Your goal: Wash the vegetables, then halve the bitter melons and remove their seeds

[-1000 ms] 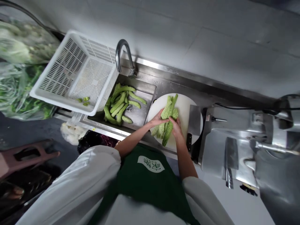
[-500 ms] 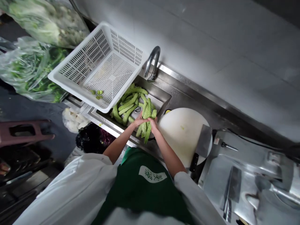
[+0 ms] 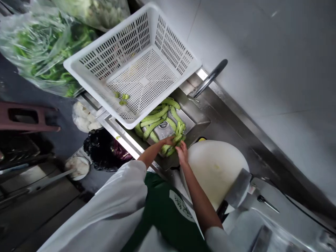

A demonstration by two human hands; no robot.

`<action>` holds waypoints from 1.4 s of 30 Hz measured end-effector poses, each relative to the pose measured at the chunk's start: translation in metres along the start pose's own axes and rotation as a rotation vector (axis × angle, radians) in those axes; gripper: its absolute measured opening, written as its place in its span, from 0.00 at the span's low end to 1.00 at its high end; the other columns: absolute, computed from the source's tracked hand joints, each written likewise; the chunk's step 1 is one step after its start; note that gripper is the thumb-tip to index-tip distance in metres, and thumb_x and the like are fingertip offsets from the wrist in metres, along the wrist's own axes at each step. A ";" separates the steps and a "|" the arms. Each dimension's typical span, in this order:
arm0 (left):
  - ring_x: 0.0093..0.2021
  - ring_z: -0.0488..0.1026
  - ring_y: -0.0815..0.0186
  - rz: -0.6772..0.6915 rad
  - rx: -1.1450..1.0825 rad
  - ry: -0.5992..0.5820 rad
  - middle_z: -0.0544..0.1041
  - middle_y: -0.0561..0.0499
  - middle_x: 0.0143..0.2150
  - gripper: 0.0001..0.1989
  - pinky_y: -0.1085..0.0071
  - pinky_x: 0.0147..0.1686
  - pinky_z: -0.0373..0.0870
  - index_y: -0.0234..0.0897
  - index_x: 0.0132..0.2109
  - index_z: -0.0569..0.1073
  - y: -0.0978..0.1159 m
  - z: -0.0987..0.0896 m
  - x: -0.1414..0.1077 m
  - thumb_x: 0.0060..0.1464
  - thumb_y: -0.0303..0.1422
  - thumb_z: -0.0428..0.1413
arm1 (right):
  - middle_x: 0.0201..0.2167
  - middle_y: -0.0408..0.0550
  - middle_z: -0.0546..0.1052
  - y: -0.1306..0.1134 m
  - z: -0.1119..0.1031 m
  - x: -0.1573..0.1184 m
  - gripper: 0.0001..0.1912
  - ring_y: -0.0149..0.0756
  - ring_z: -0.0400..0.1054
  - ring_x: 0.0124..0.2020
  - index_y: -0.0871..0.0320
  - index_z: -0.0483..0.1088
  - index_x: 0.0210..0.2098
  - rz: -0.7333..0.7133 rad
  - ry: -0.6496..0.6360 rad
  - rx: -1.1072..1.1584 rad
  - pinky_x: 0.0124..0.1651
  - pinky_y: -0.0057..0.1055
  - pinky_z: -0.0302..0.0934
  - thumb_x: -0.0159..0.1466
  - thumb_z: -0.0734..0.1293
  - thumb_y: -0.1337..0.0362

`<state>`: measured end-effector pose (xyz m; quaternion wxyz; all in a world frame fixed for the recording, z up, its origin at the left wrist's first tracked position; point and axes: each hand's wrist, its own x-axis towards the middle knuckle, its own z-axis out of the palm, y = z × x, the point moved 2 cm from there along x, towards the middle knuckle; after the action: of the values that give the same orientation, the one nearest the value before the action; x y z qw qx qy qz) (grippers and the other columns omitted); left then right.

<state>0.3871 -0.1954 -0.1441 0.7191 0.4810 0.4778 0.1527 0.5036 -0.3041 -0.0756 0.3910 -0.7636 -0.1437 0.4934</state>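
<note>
Several long, ridged green gourds (image 3: 154, 120) lie in the metal sink (image 3: 202, 122), some around the drain. My left hand (image 3: 168, 141) is closed on a few gourds at the sink's near right part. Close beside it, my right hand (image 3: 182, 153) touches the same gourds from the right, with its fingers apart. A round white cutting board (image 3: 212, 164) is to the right of my right hand, and a cleaver (image 3: 238, 189) rests on its right edge. A white slotted basket (image 3: 145, 82) over the sink's left part holds several small green pieces (image 3: 125, 96).
A curved faucet (image 3: 210, 77) rises behind the sink by the wall. Clear bags of green vegetables (image 3: 49, 52) sit at the upper left. Below them are a pink stool (image 3: 23, 116) and a black bag (image 3: 98, 150). Metal trays (image 3: 246, 224) stand at the lower right.
The view has shifted and turned. The gourds between my hands are lower in the sink, and my right hand's fingers have loosened from them.
</note>
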 end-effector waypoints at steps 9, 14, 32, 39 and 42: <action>0.76 0.32 0.38 -0.180 0.688 0.269 0.45 0.32 0.77 0.46 0.43 0.69 0.28 0.32 0.71 0.60 -0.037 -0.108 -0.013 0.45 0.24 0.63 | 0.44 0.48 0.81 0.030 -0.036 -0.106 0.23 0.44 0.77 0.41 0.46 0.73 0.51 0.042 -0.188 0.011 0.45 0.45 0.73 0.55 0.72 0.60; 0.74 0.38 0.36 -0.263 1.080 0.215 0.44 0.26 0.76 0.56 0.43 0.69 0.33 0.23 0.75 0.45 -0.045 -0.126 0.014 0.48 0.36 0.66 | 0.41 0.45 0.81 0.033 -0.049 -0.129 0.21 0.46 0.78 0.39 0.45 0.72 0.52 0.082 -0.262 -0.072 0.47 0.47 0.73 0.58 0.69 0.62; 0.74 0.37 0.31 0.091 1.265 -0.162 0.51 0.39 0.76 0.32 0.25 0.61 0.25 0.47 0.69 0.67 -0.091 -0.128 0.007 0.57 0.35 0.55 | 0.39 0.47 0.81 0.046 -0.064 -0.133 0.18 0.38 0.76 0.38 0.56 0.70 0.52 -0.003 -0.235 -0.187 0.44 0.36 0.72 0.63 0.65 0.61; 0.67 0.54 0.27 -0.005 1.310 -0.128 0.60 0.25 0.69 0.48 0.27 0.60 0.39 0.36 0.72 0.60 -0.067 -0.127 0.053 0.44 0.36 0.66 | 0.38 0.47 0.82 0.043 -0.054 -0.131 0.17 0.39 0.77 0.38 0.55 0.73 0.50 -0.012 -0.261 -0.259 0.44 0.35 0.72 0.62 0.66 0.62; 0.65 0.59 0.31 -0.006 1.314 -0.091 0.62 0.22 0.67 0.52 0.34 0.61 0.45 0.30 0.72 0.58 -0.057 -0.130 0.072 0.42 0.38 0.67 | 0.38 0.47 0.81 0.037 -0.057 -0.128 0.16 0.38 0.77 0.37 0.55 0.73 0.50 -0.011 -0.242 -0.255 0.43 0.35 0.72 0.63 0.66 0.62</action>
<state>0.3007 -0.1038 -0.2412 0.2959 0.8244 0.4421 -0.1934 0.4866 -0.4315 -0.0094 0.2733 -0.7413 -0.2552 0.5574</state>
